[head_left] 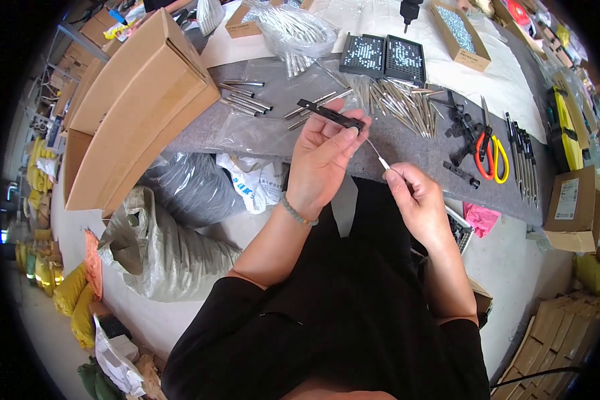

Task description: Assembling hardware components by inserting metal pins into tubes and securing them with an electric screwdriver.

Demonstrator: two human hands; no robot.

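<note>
My left hand [323,150] is raised over the table's near edge, fingers closed around a narrow black plastic part [330,115] with a thicker end by the thumb. In my right hand [419,200], thumb and fingers pinch a thin stick tool [384,162] with a white section and a slender metallic shaft. Its shaft points up-left to the thick end of the black part; whether it touches cannot be made out. More black plastic parts [461,130] lie on the grey table to the right, one of them [461,175] near my right hand.
Metal tubes [407,107] are heaped past my hands, more tubes [247,100] at left. Black trays [363,55] of small pieces stand behind. Red-and-yellow-handled scissors or pliers [490,150] and thin rods [523,160] lie right. A tall cardboard box [137,107] rises at left.
</note>
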